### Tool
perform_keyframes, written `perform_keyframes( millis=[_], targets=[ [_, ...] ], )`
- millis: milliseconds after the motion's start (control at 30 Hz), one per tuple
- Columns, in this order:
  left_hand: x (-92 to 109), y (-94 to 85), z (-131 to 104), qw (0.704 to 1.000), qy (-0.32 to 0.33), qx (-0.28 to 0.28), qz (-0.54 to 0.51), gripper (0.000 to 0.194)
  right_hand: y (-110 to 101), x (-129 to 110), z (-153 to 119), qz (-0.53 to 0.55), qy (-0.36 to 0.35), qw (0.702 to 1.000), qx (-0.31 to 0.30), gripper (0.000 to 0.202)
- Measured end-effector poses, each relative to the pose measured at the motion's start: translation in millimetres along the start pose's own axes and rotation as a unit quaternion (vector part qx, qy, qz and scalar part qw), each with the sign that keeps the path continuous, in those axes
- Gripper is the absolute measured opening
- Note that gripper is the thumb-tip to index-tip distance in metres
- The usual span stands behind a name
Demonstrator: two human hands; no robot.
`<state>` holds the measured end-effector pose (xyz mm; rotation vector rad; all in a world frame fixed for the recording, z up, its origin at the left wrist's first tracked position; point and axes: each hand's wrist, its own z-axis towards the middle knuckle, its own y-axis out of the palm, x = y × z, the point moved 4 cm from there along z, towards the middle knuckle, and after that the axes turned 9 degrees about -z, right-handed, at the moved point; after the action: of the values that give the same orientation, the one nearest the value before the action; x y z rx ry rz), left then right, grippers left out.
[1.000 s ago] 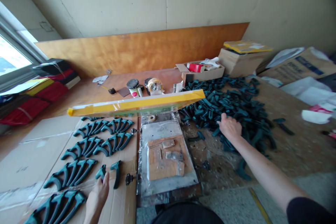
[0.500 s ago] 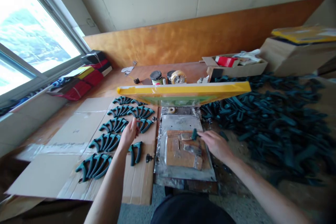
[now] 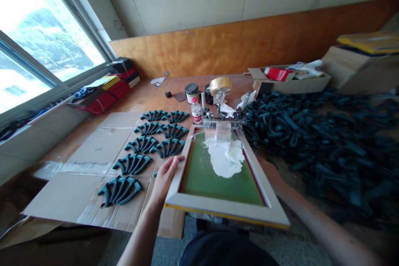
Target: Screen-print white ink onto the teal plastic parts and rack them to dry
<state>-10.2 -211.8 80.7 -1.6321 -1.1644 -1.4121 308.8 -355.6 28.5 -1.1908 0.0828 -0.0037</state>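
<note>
A screen printing frame with pale sides and green mesh is lowered in front of me, a white paste spread over its upper half. My left hand is at the frame's left side, fingers curled against the edge. At the opposite side, my right hand is partly under the frame; its fingers are hidden, as is anything in them. Left of the frame, dark green curved handle pieces lie in fanned rows on flattened cardboard.
A large heap of similar dark pieces covers the right of the table. Behind the frame are a metal hinge clamp, a tape roll, a small bottle and a jar. An open carton sits at back right.
The frame has swung down from its raised position, covering the metal base and wooden block. My left hand has moved from the rows to the frame's edge. My right fingers are now hidden.
</note>
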Motion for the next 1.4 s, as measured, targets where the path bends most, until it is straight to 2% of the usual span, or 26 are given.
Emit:
perform_keyframes(
  millis=[100,167,233,300,367,433,533,600,633,700,767,833,933,1000,1067,1167,1233,1333,1400],
  targets=[
    [-66.5,-5.2,-3.0,0.998,-0.046,-0.023,0.03,0.071,-24.7,11.8,34.4,0.005,0.067,0.997,0.036,0.034],
    [-98.0,-6.5,2.8,0.997,-0.046,-0.016,0.064,0.076,-33.0,-3.3,66.0,0.002,0.05,0.998,0.038,0.046],
    [-114.8,-7.3,9.7,0.994,-0.04,-0.013,0.101,0.073,-29.1,-29.3,91.0,-0.015,0.0,1.0,-0.007,0.049],
    [-119.8,-7.6,14.1,0.992,-0.042,-0.028,0.118,0.069,-16.8,-52.8,98.7,-0.028,-0.034,0.996,-0.08,0.029],
    [-117.6,-8.4,15.2,0.991,-0.044,-0.037,0.124,0.066,-5.9,-67.8,87.6,-0.032,-0.061,0.989,-0.128,0.011],
    [-113.8,-9.4,14.3,0.99,-0.045,-0.035,0.126,0.063,-3.3,-74.6,65.6,-0.022,-0.115,0.983,-0.141,0.013],
    [-110.8,-9.3,12.4,0.991,-0.049,-0.025,0.125,0.06,-13.7,-73.9,37.0,0.024,-0.235,0.959,-0.154,0.018],
    [-110.5,-8.3,11.7,0.991,-0.054,-0.019,0.124,0.059,-20.9,-69.0,32.3,0.056,-0.276,0.942,-0.183,0.017],
    [-110.5,-7.9,11.5,0.991,-0.058,-0.015,0.122,0.059,-22.6,-66.7,34.2,0.067,-0.275,0.94,-0.193,0.016],
    [-110.4,-7.5,11.3,0.991,-0.064,-0.007,0.114,0.06,-22.0,-64.4,40.5,0.075,-0.241,0.952,-0.174,0.016],
    [-110.3,-7.2,11.1,0.993,-0.065,-0.005,0.103,0.062,-18.2,-67.3,40.1,0.064,-0.217,0.967,-0.113,0.019],
    [-110.5,-7.1,11.1,0.993,-0.061,-0.01,0.096,0.064,-14.0,-73.2,29.9,0.053,-0.227,0.97,-0.063,0.023],
    [-110.6,-6.8,11.2,0.994,-0.06,-0.021,0.086,0.064,-12.0,-76.4,18.6,0.068,-0.25,0.962,-0.084,0.022],
    [-106.6,-6.2,10.7,0.995,-0.064,-0.032,0.069,0.067,-15.7,-72.1,30.1,0.087,-0.223,0.963,-0.122,0.015],
    [-95.0,-5.1,8.6,0.995,-0.071,-0.043,0.052,0.073,-22.8,-65.5,57.6,0.099,-0.167,0.972,-0.13,0.014],
    [-61.0,-3.4,2.8,0.995,-0.082,-0.047,0.039,0.079,-37.9,-50.7,105.3,0.064,-0.069,0.99,-0.103,0.043],
    [-30.5,-1.4,-0.7,0.996,-0.077,-0.04,0.023,0.071,-52.1,-33.5,125.5,0.021,-0.011,0.998,-0.062,0.053],
    [17.1,5.7,1.9,0.998,-0.035,-0.03,-0.03,0.047,-71.7,5.7,124.9,0.02,0.075,0.996,0.048,0.043],
    [47.3,13.5,11.5,0.997,0.019,-0.02,-0.072,0.042,-67.9,30.3,105.5,0.034,0.132,0.988,0.071,0.038]
  ],
)
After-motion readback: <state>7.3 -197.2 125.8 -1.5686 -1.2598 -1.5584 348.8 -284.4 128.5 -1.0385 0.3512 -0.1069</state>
